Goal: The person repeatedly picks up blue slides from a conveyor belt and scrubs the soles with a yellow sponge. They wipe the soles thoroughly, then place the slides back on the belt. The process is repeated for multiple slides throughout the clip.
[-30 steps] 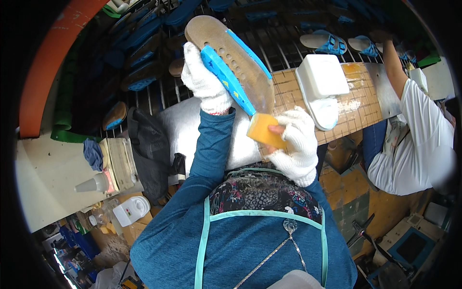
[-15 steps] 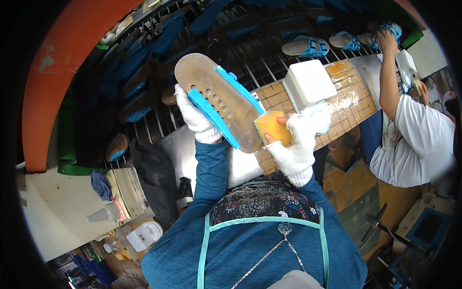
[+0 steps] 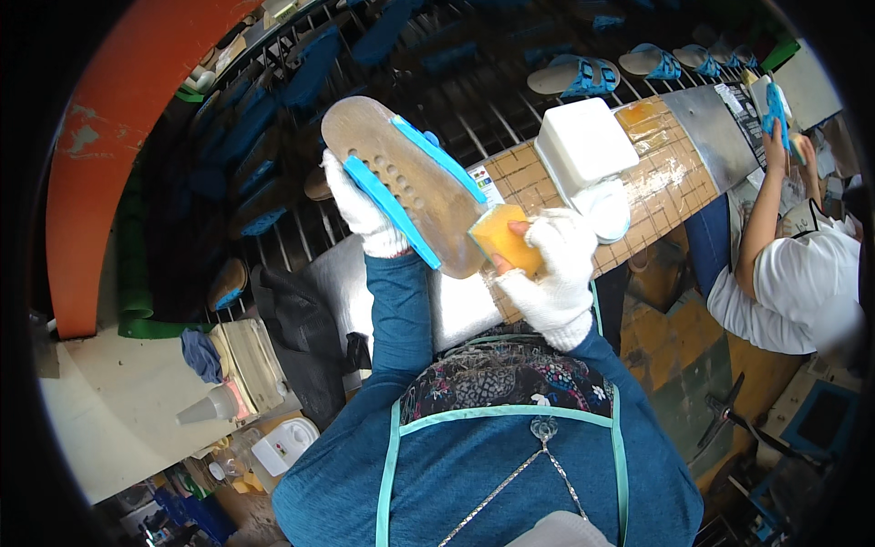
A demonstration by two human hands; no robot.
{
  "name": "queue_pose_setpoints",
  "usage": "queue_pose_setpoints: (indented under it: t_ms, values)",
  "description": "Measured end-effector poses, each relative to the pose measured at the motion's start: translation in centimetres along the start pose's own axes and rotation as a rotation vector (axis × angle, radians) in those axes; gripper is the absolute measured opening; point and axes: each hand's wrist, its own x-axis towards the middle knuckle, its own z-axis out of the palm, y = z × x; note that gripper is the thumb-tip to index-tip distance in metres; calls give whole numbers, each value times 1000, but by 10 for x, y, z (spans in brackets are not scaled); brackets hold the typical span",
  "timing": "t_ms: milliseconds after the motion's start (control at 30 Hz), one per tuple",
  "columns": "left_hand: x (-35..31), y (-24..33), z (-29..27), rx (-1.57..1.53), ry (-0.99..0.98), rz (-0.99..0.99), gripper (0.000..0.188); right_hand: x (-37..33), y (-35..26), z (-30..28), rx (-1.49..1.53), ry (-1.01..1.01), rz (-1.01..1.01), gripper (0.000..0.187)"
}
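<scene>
A greyish-brown shoe sole [image 3: 421, 205] with blue strips along its sides and a row of round dimples is tilted up before me. My left hand [image 3: 357, 211], in a white knit glove with bare fingertips, grips it from the left; most of those fingers are hidden behind it. My right hand [image 3: 556, 273], gloved the same way, pinches a yellow sponge [image 3: 507, 239] between thumb and fingers. The sponge's edge rests against the lower right end of the sole. Just right of this hand stands a white plastic container [image 3: 588, 150] with a round white dish [image 3: 603, 211] beside it.
Beyond the bench's brown taped board [image 3: 670, 178] runs a dark rack of metal bars with several blue-strapped sandals [image 3: 576, 77]. An orange frame [image 3: 87, 173] curves at left. A black cloth [image 3: 296, 342] hangs by my left arm. A co-worker [image 3: 793, 260] at right holds a blue-strapped piece.
The sole and both my hands have shifted slightly left and up, the sponge still at its lower end. The co-worker's hand has left the rack and now holds a blue-strapped piece nearer the body.
</scene>
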Motion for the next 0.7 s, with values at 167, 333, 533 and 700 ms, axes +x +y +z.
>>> queue_pose_setpoints:
  t_ms: [167, 333, 533, 700]
  values:
    - [17, 6, -11, 166, 137, 323, 62, -12, -9, 6, 46, -9, -19, 45]
    - [19, 6, -11, 278, 142, 575, 57, -20, -8, 4, 137, -4, -61, 45]
    - [21, -1, 8, 504, 222, 722, 49, -22, -4, 2, 114, -45, -60, 46]
    - [15, -1, 26, 114, 197, 339, 52, -20, 1, -8, 86, -11, -10, 45]
